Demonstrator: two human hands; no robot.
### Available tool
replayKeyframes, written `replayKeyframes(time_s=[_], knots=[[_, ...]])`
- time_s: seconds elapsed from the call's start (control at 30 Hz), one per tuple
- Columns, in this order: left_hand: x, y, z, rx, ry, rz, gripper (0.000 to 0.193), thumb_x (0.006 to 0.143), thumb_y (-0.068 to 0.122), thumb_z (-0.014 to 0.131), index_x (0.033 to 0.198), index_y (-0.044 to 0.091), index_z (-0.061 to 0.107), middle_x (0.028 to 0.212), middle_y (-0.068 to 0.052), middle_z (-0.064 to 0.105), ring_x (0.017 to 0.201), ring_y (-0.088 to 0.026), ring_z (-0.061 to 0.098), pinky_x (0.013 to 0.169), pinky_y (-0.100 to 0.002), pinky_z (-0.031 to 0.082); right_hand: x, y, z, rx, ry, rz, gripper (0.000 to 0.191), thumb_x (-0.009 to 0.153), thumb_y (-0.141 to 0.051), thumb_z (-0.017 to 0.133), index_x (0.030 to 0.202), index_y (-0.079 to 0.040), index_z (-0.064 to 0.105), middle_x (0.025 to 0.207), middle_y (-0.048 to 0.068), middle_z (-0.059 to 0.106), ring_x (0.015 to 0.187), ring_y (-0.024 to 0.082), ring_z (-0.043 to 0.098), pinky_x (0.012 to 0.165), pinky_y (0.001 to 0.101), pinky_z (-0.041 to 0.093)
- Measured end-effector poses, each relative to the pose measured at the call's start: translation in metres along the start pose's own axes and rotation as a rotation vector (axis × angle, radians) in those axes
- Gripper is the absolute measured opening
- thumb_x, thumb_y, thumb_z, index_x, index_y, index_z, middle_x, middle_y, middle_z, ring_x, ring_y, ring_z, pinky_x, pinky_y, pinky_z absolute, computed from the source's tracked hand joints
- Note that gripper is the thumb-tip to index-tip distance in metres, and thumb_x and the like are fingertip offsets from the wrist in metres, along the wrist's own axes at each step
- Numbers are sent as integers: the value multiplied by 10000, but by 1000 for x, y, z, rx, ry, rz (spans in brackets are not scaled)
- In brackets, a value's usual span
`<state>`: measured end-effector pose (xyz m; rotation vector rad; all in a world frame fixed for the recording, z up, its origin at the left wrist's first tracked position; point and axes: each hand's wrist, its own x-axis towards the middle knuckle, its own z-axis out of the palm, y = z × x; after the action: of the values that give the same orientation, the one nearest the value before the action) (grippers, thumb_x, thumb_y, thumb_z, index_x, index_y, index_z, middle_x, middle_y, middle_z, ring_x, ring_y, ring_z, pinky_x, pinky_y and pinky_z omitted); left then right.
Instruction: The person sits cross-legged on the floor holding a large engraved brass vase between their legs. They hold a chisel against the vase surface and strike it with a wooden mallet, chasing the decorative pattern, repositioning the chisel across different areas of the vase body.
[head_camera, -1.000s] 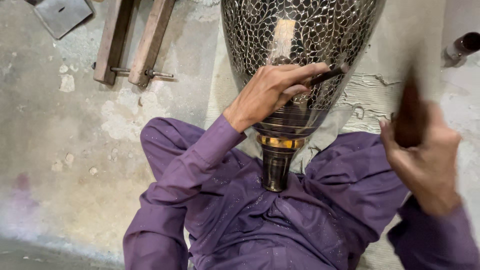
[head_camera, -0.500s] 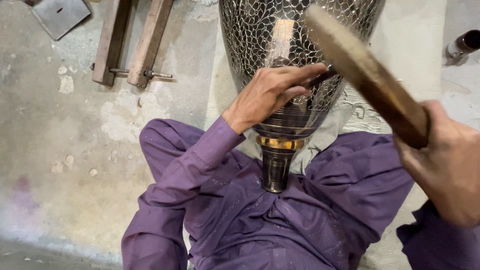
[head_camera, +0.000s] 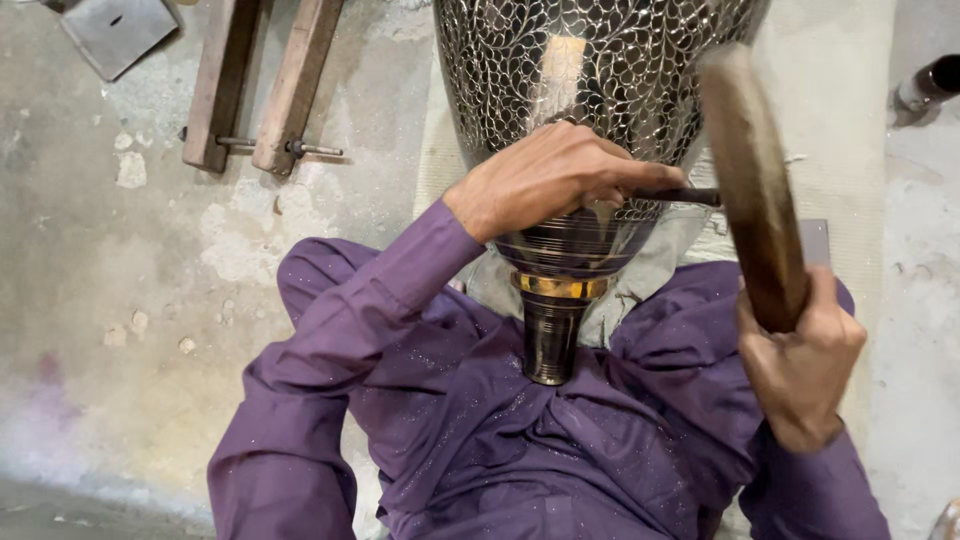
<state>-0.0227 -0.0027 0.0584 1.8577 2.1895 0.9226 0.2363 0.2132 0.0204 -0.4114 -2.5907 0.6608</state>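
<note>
A large engraved metal vase (head_camera: 590, 70) lies with its narrow neck (head_camera: 552, 335) pointing toward my lap, a brass band around the neck. My left hand (head_camera: 545, 175) rests on the vase's lower body and pinches a thin dark chisel (head_camera: 680, 196) against the patterned surface. My right hand (head_camera: 800, 365) grips a wooden mallet (head_camera: 752, 180), held upright with its head just right of the chisel's end. Purple sleeves and clothing (head_camera: 500, 430) cover my arms and legs under the vase.
Two wooden bars joined by a bolt (head_camera: 265, 85) lie on the concrete floor at upper left, beside a flat metal plate (head_camera: 115, 30). A metal pipe end (head_camera: 930, 85) shows at upper right. A cloth (head_camera: 830, 120) lies under the vase.
My right hand swung the mallet from raised at the right, across the vase, down to just beside the chisel's end. My left hand stayed on the vase with the chisel.
</note>
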Motion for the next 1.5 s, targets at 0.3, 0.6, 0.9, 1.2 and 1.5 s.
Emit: replayKeyframes(time_s=[0.3, 0.6, 0.9, 1.2, 1.5], knots=[[10, 0, 4, 140, -93, 168, 551, 1006, 73, 538, 1459, 387, 551, 935, -28, 785, 634, -115, 708, 621, -300, 607, -35, 0, 42, 408, 209, 196, 256, 1072, -163, 764, 1095, 3, 572, 834, 119, 671, 666, 189, 676, 635, 314, 548], [-4, -8, 12, -60, 145, -24, 641, 942, 172, 735, 1505, 318, 464, 1039, -26, 777, 746, -132, 732, 781, -321, 632, -31, 24, 36, 135, 37, 110, 318, 1027, -159, 805, 1163, -1, 565, 842, 94, 701, 730, 186, 700, 725, 342, 579], [-5, -4, 12, -68, 146, -43, 609, 920, 165, 760, 1469, 309, 539, 1118, -22, 782, 717, -140, 714, 744, -332, 627, 2, 18, -8, 287, 62, -62, 313, 1093, -53, 750, 1257, -3, 487, 1036, 99, 593, 907, 180, 620, 866, 297, 547], [-9, 1, 10, -92, 193, -61, 591, 931, 153, 755, 1467, 299, 554, 1178, -40, 771, 754, -148, 716, 752, -346, 623, 35, -13, -29, -20, -55, -33, 421, 962, -80, 719, 1342, -24, 545, 969, 177, 655, 743, 257, 650, 691, 419, 585], [-43, -11, -1, -292, 708, -177, 452, 1076, 146, 734, 1458, 224, 506, 1182, -47, 785, 1021, -166, 833, 788, -292, 690, -4, 12, -26, 174, -46, 91, 288, 1008, -26, 786, 1173, 15, 554, 955, 106, 682, 809, 177, 667, 769, 307, 553]])
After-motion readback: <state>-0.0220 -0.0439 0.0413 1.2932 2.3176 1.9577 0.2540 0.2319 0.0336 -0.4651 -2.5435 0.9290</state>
